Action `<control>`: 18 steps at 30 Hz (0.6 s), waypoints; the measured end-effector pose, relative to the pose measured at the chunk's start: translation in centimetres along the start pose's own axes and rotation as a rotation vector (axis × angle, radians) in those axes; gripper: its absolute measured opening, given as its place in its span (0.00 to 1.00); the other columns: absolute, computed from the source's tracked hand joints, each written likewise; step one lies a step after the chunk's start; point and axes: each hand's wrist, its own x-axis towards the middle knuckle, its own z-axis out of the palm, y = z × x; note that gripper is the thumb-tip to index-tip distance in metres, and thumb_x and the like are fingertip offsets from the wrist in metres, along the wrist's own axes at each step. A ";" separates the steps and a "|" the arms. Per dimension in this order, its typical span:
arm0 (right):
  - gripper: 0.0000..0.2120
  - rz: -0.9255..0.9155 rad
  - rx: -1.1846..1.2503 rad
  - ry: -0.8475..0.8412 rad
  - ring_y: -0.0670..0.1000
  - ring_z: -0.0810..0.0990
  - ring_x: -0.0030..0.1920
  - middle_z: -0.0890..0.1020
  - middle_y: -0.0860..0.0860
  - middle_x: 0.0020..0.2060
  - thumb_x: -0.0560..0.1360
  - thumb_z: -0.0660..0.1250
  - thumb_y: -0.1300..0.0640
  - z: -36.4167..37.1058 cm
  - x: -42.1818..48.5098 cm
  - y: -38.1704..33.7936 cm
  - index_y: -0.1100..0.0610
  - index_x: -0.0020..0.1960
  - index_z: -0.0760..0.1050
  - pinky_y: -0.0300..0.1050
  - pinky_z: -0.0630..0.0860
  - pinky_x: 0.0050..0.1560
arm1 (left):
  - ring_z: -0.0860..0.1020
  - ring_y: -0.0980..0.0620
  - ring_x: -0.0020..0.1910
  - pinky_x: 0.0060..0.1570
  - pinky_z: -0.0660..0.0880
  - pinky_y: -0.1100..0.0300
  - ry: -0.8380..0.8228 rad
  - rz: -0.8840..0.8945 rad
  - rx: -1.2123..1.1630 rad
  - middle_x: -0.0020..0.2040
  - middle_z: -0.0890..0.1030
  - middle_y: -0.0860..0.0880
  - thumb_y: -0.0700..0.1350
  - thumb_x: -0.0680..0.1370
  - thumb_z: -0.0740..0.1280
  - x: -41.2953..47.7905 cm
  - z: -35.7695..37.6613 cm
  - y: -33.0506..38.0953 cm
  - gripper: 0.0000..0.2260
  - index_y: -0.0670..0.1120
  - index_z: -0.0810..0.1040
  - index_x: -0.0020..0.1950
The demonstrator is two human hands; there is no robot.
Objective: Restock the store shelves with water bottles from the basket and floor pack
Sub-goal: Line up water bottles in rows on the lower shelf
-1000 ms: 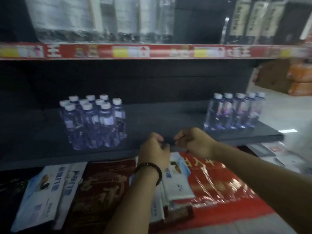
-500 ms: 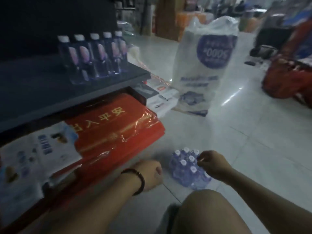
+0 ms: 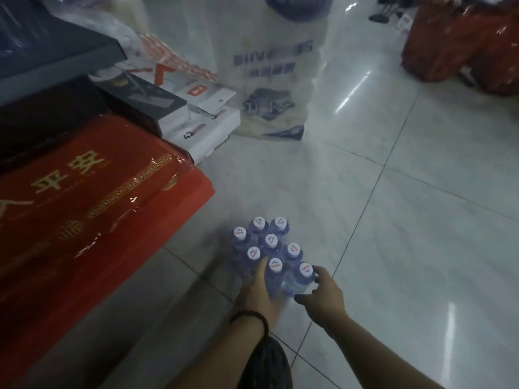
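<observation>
A pack of several small water bottles [image 3: 271,242] with white caps stands on the tiled floor, low in the middle of the head view. My left hand [image 3: 259,293], with a dark bracelet at the wrist, holds the near left side of the pack, its fingers running up between the bottles. My right hand [image 3: 323,296] grips the nearest right bottle [image 3: 302,279], thumb and fingers curled round its body. The dark shelf edge [image 3: 70,60] shows at the upper left.
Red wrapped boxes [image 3: 92,197] and white cartons [image 3: 202,119] lie under the shelf at the left. A big white printed bag [image 3: 269,80] stands on the floor behind the pack. Red goods [image 3: 463,43] sit at the far right. A knee [image 3: 269,363] is below.
The view swung from the shelf down to the floor. Both hands moved from in front of the shelf to the floor pack and now hold it.
</observation>
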 end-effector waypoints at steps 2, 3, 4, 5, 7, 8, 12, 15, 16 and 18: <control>0.30 -0.019 0.044 0.026 0.55 0.83 0.55 0.85 0.48 0.56 0.65 0.81 0.58 1.1 0.7 0.6 0.47 0.64 0.76 0.55 0.81 0.59 | 0.72 0.50 0.73 0.73 0.69 0.54 0.088 0.037 0.035 0.77 0.71 0.53 0.54 0.79 0.71 0.9 1.4 -0.4 0.32 0.60 0.60 0.81; 0.29 -0.025 0.065 0.038 0.55 0.83 0.55 0.85 0.47 0.55 0.65 0.81 0.57 1.5 0.9 0.7 0.46 0.63 0.76 0.54 0.81 0.59 | 0.72 0.50 0.74 0.74 0.70 0.52 0.135 0.044 0.033 0.77 0.71 0.53 0.52 0.78 0.72 1.2 2.0 -0.7 0.34 0.61 0.61 0.80; 0.28 -0.029 0.086 0.053 0.54 0.83 0.54 0.85 0.47 0.54 0.66 0.81 0.55 1.9 1.1 0.8 0.44 0.62 0.75 0.53 0.81 0.58 | 0.73 0.50 0.73 0.73 0.71 0.50 0.175 0.042 0.013 0.76 0.72 0.54 0.51 0.76 0.73 1.4 2.4 -1.0 0.34 0.62 0.63 0.79; 0.27 -0.032 0.106 0.070 0.54 0.83 0.53 0.85 0.46 0.53 0.66 0.82 0.54 2.2 1.2 1.0 0.43 0.61 0.74 0.53 0.81 0.57 | 0.74 0.49 0.71 0.71 0.74 0.50 0.202 0.029 -0.004 0.73 0.74 0.53 0.50 0.75 0.74 1.7 2.7 -1.5 0.32 0.62 0.66 0.76; 0.26 -0.041 0.154 0.099 0.51 0.83 0.51 0.85 0.42 0.51 0.67 0.82 0.52 2.8 1.2 1.3 0.40 0.58 0.73 0.51 0.81 0.54 | 0.77 0.49 0.67 0.67 0.77 0.51 0.221 0.014 -0.023 0.66 0.76 0.51 0.48 0.73 0.76 2.0 3.2 -2.1 0.27 0.62 0.72 0.69; 0.26 -0.050 0.183 0.117 0.48 0.83 0.49 0.84 0.39 0.50 0.67 0.83 0.52 3.0 1.0 1.5 0.40 0.57 0.73 0.49 0.80 0.52 | 0.77 0.50 0.65 0.65 0.77 0.53 0.219 0.007 -0.020 0.64 0.76 0.50 0.47 0.73 0.76 2.2 3.4 -2.3 0.26 0.61 0.74 0.67; 0.24 -0.068 0.251 0.127 0.38 0.80 0.50 0.84 0.36 0.49 0.68 0.84 0.53 3.4 0.2 2.2 0.40 0.56 0.74 0.43 0.78 0.50 | 0.78 0.52 0.63 0.63 0.78 0.55 0.214 0.039 -0.045 0.63 0.77 0.52 0.49 0.73 0.78 2.9 3.9 -3.1 0.21 0.60 0.77 0.63; 0.22 -0.104 0.258 0.063 0.39 0.82 0.53 0.85 0.35 0.52 0.71 0.81 0.53 2.8 -0.2 3.2 0.40 0.60 0.77 0.44 0.79 0.55 | 0.78 0.54 0.64 0.64 0.79 0.54 0.162 0.053 -0.106 0.64 0.77 0.55 0.46 0.73 0.79 2.7 3.8 -3.6 0.22 0.62 0.76 0.62; 0.22 -0.109 0.258 0.034 0.40 0.83 0.53 0.85 0.36 0.53 0.72 0.81 0.54 2.3 -0.5 3.3 0.40 0.61 0.78 0.46 0.80 0.56 | 0.78 0.55 0.64 0.64 0.79 0.54 0.142 0.055 -0.138 0.64 0.78 0.57 0.47 0.73 0.80 2.4 3.6 -3.9 0.23 0.64 0.75 0.61; 0.20 -0.119 0.290 -0.034 0.41 0.84 0.52 0.87 0.38 0.52 0.73 0.80 0.58 1.3 -1.3 3.3 0.43 0.61 0.80 0.44 0.79 0.53 | 0.79 0.57 0.63 0.59 0.81 0.56 0.066 0.038 -0.239 0.63 0.80 0.60 0.49 0.72 0.81 1.3 2.8 -4.2 0.24 0.66 0.74 0.61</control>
